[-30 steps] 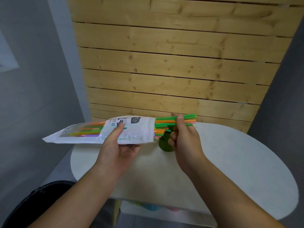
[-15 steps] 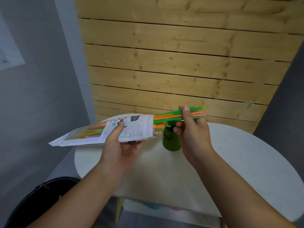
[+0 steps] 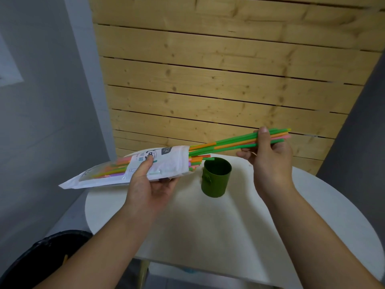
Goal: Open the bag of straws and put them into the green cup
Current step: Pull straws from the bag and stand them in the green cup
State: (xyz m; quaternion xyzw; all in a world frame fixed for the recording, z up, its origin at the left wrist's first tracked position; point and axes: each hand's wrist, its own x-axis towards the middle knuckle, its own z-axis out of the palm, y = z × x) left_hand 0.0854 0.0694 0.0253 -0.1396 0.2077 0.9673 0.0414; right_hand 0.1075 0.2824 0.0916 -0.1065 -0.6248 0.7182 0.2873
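Observation:
My left hand holds the white bag of straws nearly level above the table, its open mouth facing right. My right hand pinches a bunch of green, orange and pink straws that stick far out of the bag, their left ends still inside the mouth. Several shorter straw ends show at the bag's opening. The dark green cup stands upright and empty on the white table, below the drawn straws and between my two hands.
The round white table sits against a wooden slat wall. A black bin stands on the floor at lower left. Grey walls flank both sides.
My right hand has drawn the bunch of straws farther out of the bag, up and to the right. The green cup, hidden behind that hand before, is now in full view.

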